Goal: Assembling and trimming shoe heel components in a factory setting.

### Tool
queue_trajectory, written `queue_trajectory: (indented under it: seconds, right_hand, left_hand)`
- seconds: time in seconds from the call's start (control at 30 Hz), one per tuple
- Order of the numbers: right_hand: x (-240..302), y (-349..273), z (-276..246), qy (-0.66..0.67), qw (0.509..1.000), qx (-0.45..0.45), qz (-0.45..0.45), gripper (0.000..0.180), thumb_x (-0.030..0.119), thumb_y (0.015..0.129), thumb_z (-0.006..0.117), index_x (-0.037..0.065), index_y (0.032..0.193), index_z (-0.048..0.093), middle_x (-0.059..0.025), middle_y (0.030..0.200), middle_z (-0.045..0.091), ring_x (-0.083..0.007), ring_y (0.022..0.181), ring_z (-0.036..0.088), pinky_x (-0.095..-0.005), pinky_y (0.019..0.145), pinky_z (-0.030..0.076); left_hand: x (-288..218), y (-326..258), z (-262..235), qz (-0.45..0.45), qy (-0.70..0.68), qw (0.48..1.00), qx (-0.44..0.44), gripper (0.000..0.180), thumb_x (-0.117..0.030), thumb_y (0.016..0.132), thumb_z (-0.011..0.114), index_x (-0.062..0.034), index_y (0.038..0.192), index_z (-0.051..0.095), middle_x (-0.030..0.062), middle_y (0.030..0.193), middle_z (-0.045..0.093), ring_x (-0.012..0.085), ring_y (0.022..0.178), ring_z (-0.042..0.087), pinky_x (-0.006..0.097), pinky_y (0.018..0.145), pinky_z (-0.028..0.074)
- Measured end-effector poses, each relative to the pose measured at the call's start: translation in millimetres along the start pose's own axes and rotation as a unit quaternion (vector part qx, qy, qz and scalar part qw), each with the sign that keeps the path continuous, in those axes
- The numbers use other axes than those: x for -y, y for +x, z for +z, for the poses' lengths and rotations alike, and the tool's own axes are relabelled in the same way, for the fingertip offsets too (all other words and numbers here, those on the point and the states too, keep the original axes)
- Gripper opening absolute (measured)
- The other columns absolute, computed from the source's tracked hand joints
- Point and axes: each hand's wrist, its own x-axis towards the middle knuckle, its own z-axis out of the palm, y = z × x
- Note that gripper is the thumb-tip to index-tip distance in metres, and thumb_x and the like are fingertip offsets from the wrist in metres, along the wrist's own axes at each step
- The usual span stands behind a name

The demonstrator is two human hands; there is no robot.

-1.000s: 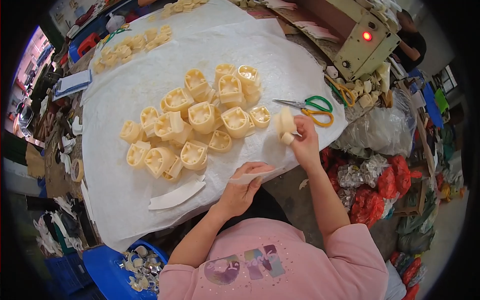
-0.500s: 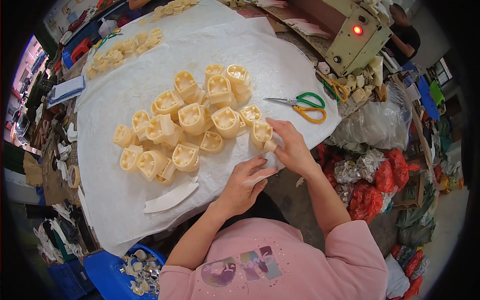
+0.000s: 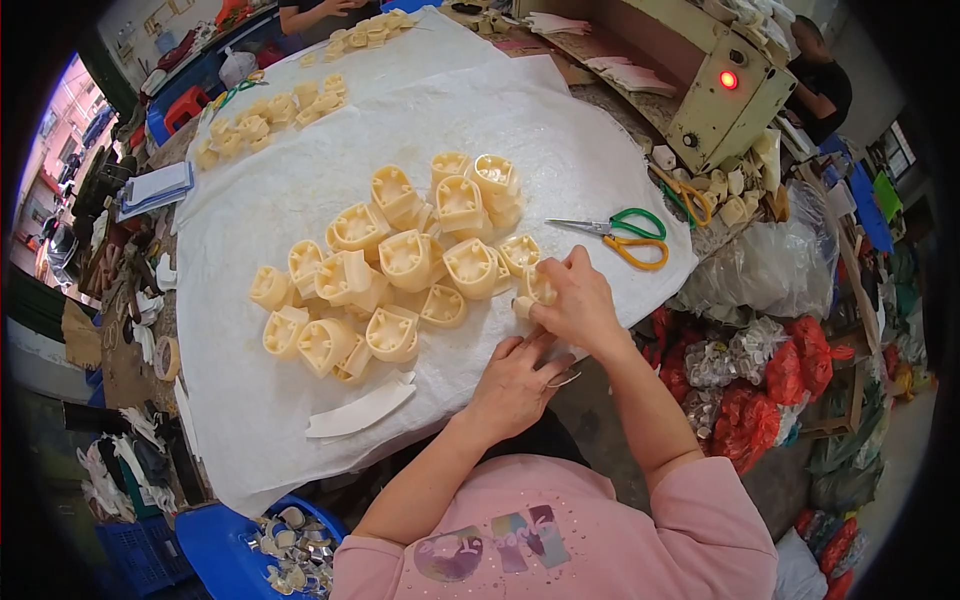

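Note:
My right hand is closed around a cream plastic block that looks like a shoe heel, near the table's front right edge. Its fingers cover much of the block. Just below it, my left hand has its fingers bent over a thin white strip, of which only an edge shows. To the left, several similar hollow heels stand in a cluster, open ends up. A loose curved white strip lies before them. Scissors with one green and one orange handle rest beyond my right hand.
A white cloth covers the table. More cream pieces lie toward the back. At the back right stands a machine with a lit red lamp. A blue container of scraps sits below left; red plastic bags lie at right.
My right hand has moved over the heel and closed around it more. My left hand has come up closer to it, and the white strip is now mostly hidden.

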Motion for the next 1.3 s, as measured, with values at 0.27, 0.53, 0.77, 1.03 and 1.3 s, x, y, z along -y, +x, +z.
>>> queue_trajectory:
  seconds: [0.27, 0.53, 0.77, 1.03, 1.3]
  right_hand:
    - [-51.0, -13.1, -4.2, 0.527, 0.836, 0.024, 0.148, 0.053, -0.001, 0.082, 0.048, 0.001, 0.135, 0.042, -0.0117, 0.115, 0.061, -0.0145, 0.099, 0.058, -0.0269, 0.085, 0.046]
    - [-91.3, -18.1, 17.1, 0.155, 0.977, -0.143, -0.028, 0.053, 0.006, 0.076, 0.053, 0.004, 0.129, 0.05, -0.0203, 0.133, 0.045, -0.0347, 0.121, 0.041, -0.0426, 0.103, 0.033]
    - [-83.2, -14.9, 10.3, 0.07, 0.973, -0.218, 0.027, 0.046, 0.029, 0.078, 0.069, 0.007, 0.117, 0.062, -0.0148, 0.114, 0.049, -0.0338, 0.107, 0.041, -0.0432, 0.094, 0.035]
    - [-61.7, -29.1, -5.2, 0.398, 0.874, -0.276, 0.03, 0.027, 0.004, 0.089, 0.06, 0.001, 0.115, 0.058, -0.0066, 0.111, 0.061, -0.0149, 0.099, 0.059, -0.0286, 0.085, 0.049]
    - [36.5, -51.7, -19.1, 0.568, 0.815, -0.093, -0.066, 0.045, 0.007, 0.088, 0.064, 0.004, 0.13, 0.047, -0.0149, 0.112, 0.063, -0.0194, 0.101, 0.061, -0.0313, 0.088, 0.048]
  left_hand:
    - [0.3, -3.3, 3.1, 0.0, 0.005, 1.0, -0.019, 0.038, -0.01, 0.08, 0.065, -0.014, 0.117, 0.06, 0.0175, 0.129, 0.05, 0.0309, 0.124, 0.047, 0.042, 0.098, 0.038]
    - [-1.2, -0.4, 11.6, -0.032, -0.094, 0.995, -0.029, 0.033, -0.008, 0.089, 0.055, -0.0067, 0.121, 0.058, 0.0237, 0.136, 0.046, 0.0356, 0.128, 0.044, 0.043, 0.105, 0.033]
    - [2.7, -26.0, -23.4, -0.199, -0.435, 0.871, -0.11, 0.037, -0.021, 0.101, 0.04, 0.0008, 0.128, 0.051, 0.0178, 0.127, 0.055, 0.0279, 0.122, 0.05, 0.038, 0.102, 0.037]
    - [-3.1, -59.7, -62.9, -0.22, -0.631, 0.68, -0.301, 0.041, -0.014, 0.099, 0.045, 0.0015, 0.136, 0.038, 0.0096, 0.106, 0.059, 0.0134, 0.08, 0.054, 0.024, 0.061, 0.041]
    - [-9.7, -75.1, -75.9, -0.19, -0.62, 0.673, -0.354, 0.051, -0.031, 0.1, 0.037, 0.0051, 0.136, 0.038, 0.0149, 0.109, 0.058, 0.0195, 0.084, 0.054, 0.032, 0.071, 0.043]
